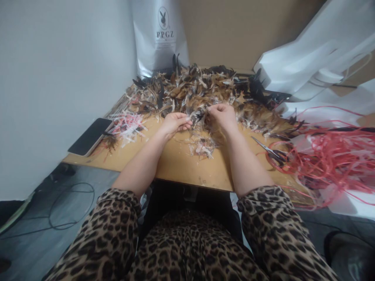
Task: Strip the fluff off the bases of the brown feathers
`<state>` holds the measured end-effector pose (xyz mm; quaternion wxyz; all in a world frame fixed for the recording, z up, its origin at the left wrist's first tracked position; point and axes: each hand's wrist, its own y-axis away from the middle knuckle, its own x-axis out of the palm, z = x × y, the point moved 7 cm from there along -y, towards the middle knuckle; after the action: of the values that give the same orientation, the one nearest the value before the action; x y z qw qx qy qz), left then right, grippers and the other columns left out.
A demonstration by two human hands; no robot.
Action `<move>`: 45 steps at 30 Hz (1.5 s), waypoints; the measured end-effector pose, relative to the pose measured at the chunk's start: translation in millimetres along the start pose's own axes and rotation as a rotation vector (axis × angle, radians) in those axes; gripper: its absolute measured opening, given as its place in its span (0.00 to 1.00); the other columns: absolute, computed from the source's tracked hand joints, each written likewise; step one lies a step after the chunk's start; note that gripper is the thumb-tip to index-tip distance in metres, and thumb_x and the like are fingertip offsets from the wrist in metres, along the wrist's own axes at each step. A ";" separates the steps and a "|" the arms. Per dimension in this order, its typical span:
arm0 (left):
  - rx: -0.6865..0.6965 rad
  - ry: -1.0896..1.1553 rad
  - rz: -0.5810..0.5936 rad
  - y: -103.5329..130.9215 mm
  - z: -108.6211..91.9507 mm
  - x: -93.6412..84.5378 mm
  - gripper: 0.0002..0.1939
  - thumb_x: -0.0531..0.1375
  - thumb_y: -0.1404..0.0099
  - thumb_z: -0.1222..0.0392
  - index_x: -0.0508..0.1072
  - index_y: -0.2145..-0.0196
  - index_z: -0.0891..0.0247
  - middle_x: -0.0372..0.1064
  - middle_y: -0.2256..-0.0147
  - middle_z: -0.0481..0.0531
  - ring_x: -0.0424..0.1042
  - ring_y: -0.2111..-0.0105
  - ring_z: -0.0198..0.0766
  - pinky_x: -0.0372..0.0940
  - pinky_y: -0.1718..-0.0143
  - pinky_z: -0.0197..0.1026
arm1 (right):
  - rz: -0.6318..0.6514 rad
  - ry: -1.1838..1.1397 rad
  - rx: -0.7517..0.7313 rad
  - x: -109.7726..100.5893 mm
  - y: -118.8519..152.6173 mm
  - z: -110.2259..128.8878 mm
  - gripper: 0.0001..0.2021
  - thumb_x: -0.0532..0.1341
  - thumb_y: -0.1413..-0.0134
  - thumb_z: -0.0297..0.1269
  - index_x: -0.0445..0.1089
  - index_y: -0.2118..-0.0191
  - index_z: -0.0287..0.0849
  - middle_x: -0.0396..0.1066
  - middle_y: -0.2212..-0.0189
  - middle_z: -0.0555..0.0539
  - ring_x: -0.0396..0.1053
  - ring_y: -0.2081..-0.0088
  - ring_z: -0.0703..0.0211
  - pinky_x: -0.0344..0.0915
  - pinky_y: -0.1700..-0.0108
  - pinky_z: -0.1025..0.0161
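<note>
A wide heap of brown, black and whitish feathers covers the far half of the tabletop. At its near edge my left hand pinches the pale end of a feather between thumb and fingertips. Level with it, a short gap to the right, my right hand is closed in a pinch on feathers, with brown plumes showing just below the fingers. Fine details at both fingertips are too small to make out. Between and below the hands lies a small tuft of pale fluff and feather scraps.
A phone lies at the table's left edge beside pink and white strips. Scissors rest at right, next to tangled red ribbon. A white printed bag stands behind the heap. The wooden table ends before my lap.
</note>
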<state>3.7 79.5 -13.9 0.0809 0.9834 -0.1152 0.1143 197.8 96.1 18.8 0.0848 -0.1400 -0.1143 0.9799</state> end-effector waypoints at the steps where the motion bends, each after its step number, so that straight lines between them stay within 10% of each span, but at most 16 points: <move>1: 0.002 0.014 -0.018 -0.3 0.0 -1.3 0.04 0.64 0.43 0.68 0.72 0.70 0.72 0.74 0.75 0.53 0.72 0.79 0.27 0.64 0.77 0.28 | -0.040 0.066 0.018 -10.5 -4.7 -6.2 0.11 0.62 0.57 0.41 0.72 0.74 0.36 0.66 0.82 0.51 0.60 0.78 0.65 0.58 0.72 0.66; 9: 0.002 0.085 -0.066 -1.2 0.8 -4.2 0.04 0.63 0.42 0.68 0.70 0.69 0.71 0.74 0.76 0.52 0.70 0.80 0.26 0.62 0.78 0.27 | 0.019 0.514 0.113 -41.3 -9.6 -20.1 0.08 0.61 0.56 0.35 0.73 0.75 0.35 0.67 0.81 0.50 0.61 0.77 0.65 0.58 0.72 0.67; 19: -0.013 0.097 -0.020 -1.5 4.7 -0.8 0.04 0.63 0.41 0.67 0.71 0.69 0.71 0.74 0.75 0.52 0.70 0.79 0.26 0.63 0.77 0.28 | 0.350 0.887 0.258 -12.6 7.7 -19.5 0.10 0.64 0.60 0.39 0.76 0.72 0.36 0.72 0.77 0.43 0.70 0.70 0.55 0.65 0.64 0.62; 28: -0.088 0.204 0.110 2.8 7.7 9.0 0.01 0.61 0.40 0.70 0.72 0.69 0.72 0.76 0.67 0.57 0.74 0.74 0.28 0.65 0.76 0.27 | 0.107 0.108 0.051 2.9 10.6 13.0 0.10 0.63 0.59 0.41 0.69 0.77 0.38 0.64 0.83 0.52 0.58 0.79 0.67 0.57 0.73 0.66; 37: -0.171 0.295 0.159 6.0 14.6 18.0 0.06 0.56 0.37 0.74 0.72 0.69 0.72 0.76 0.69 0.56 0.75 0.73 0.28 0.66 0.73 0.27 | -0.119 0.088 -0.176 36.5 20.8 16.4 0.05 0.58 0.55 0.34 0.66 0.77 0.41 0.65 0.80 0.53 0.59 0.76 0.66 0.57 0.68 0.65; 45: -0.167 0.406 0.093 4.9 8.8 13.8 0.09 0.54 0.36 0.76 0.72 0.71 0.72 0.72 0.74 0.51 0.71 0.78 0.23 0.65 0.75 0.23 | 0.219 -0.498 0.235 57.8 24.5 -4.0 0.18 0.66 0.61 0.51 0.64 0.76 0.41 0.61 0.83 0.56 0.50 0.83 0.71 0.44 0.81 0.69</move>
<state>17.3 70.2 -18.3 0.1781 0.9238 -0.1508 0.3035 141.0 84.9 -5.7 -0.0364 0.1038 -0.0016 0.9939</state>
